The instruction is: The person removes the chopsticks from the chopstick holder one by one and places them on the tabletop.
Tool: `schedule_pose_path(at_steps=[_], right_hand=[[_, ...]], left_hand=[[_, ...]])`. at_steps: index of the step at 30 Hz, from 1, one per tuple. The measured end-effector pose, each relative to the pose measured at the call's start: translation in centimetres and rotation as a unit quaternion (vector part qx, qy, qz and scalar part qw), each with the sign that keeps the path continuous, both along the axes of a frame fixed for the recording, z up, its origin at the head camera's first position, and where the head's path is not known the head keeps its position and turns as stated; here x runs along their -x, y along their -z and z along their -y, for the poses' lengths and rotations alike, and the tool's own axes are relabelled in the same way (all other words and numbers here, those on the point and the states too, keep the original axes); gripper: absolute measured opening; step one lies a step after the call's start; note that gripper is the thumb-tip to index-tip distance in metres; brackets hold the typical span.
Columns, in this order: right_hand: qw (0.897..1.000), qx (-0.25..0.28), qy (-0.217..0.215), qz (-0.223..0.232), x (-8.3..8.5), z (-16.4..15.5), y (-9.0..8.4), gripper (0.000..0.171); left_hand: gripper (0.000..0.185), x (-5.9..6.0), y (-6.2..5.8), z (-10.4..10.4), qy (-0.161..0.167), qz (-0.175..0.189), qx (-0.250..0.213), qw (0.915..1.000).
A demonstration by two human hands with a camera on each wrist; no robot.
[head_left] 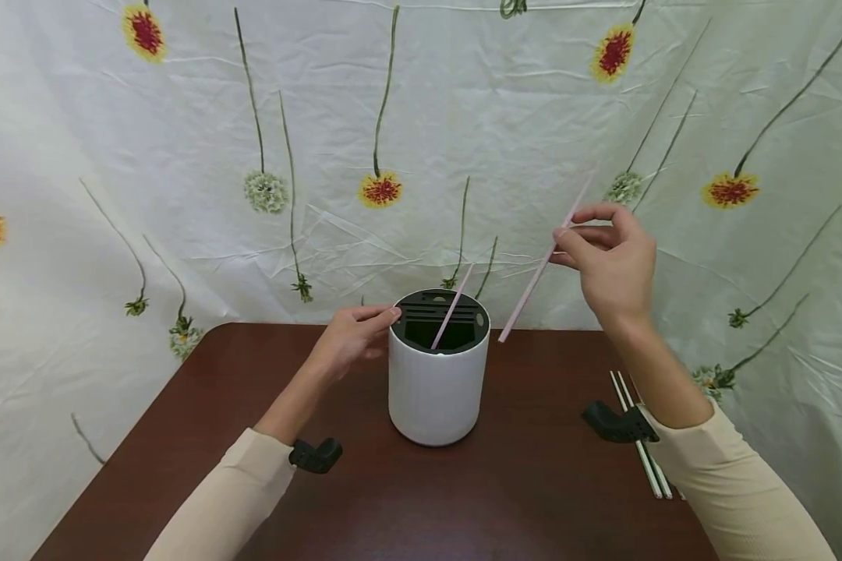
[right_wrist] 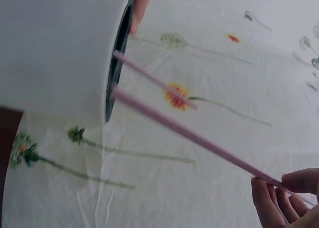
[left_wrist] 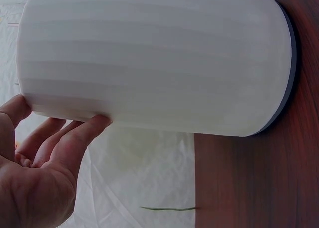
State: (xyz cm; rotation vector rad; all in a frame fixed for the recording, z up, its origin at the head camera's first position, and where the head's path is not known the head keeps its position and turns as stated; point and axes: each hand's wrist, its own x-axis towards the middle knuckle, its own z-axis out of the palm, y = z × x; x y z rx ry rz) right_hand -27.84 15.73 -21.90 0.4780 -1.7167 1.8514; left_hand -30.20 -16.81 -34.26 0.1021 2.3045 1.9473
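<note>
Pink straw (head_left: pixel 542 265), one in hand: your right hand (head_left: pixel 612 261) pinches it near its upper end, slanted, lower tip just right of the holder's rim and above the table.

White cylindrical holder (head_left: pixel 437 389), one, mid-table, with a black slotted insert (head_left: pixel 440 315). A second pink straw (head_left: pixel 453 305) already stands tilted in it. Your left hand (head_left: pixel 351 333) rests straight fingertips against the rim's left side, gripping nothing.

Suggested handling: bring the tip over an open slot before lowering, and keep the holder steadied.

White straws (head_left: pixel 640 436), seemingly two or three, partly hidden by your sleeve, lie near right on the brown table (head_left: pixel 519 499). Flowered cloth (head_left: pixel 463 117) hangs behind.
</note>
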Motion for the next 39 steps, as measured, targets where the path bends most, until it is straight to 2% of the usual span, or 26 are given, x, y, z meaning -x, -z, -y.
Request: schedule_pose_path(at_steps=[4,7,11,14,17,20,25,29,34,39], right_hand=[[0.996,-0.059,0.057,0.028,0.0,-2.7,1.3,0.018],[0.986,-0.114,0.107,0.062,-0.1,-4.7,2.8,0.02],[0.974,-0.153,0.135,0.098,0.0,-6.9,5.0,0.025],[0.964,-0.189,0.141,0.126,0.1,-8.7,7.1,0.028],[0.949,-0.235,0.143,0.157,0.2,-10.6,9.4,0.03],[0.927,-0.286,0.152,0.189,0.3,-12.4,12.1,0.031],[0.894,-0.347,0.194,0.207,0.8,-14.6,16.3,0.028],[0.884,-0.356,0.191,0.235,1.5,-15.5,18.9,0.027],[0.874,-0.363,0.167,0.278,2.3,-15.8,20.9,0.031],[0.846,-0.419,0.188,0.271,2.8,-15.8,22.3,0.028]], left_hand=[[0.056,0.1,0.0,0.1,0.001,0.0,0.001,1.0],[0.056,0.0,-0.1,0.1,0.003,-0.001,0.001,1.0],[0.055,0.0,-0.1,0.1,0.001,-0.001,0.0,1.0],[0.055,0.0,0.0,0.1,-0.001,-0.002,0.001,1.0],[0.055,0.0,0.0,0.1,-0.001,-0.002,0.001,1.0],[0.056,0.0,-0.1,0.1,0.0,-0.002,0.001,1.0],[0.057,0.0,-0.1,0.0,0.0,-0.002,0.001,1.0],[0.056,0.0,-0.1,0.1,-0.001,-0.003,0.003,1.0],[0.055,-0.1,-0.1,0.1,-0.003,-0.002,-0.005,1.0],[0.055,-0.1,0.1,0.1,-0.002,0.001,-0.007,1.0]])
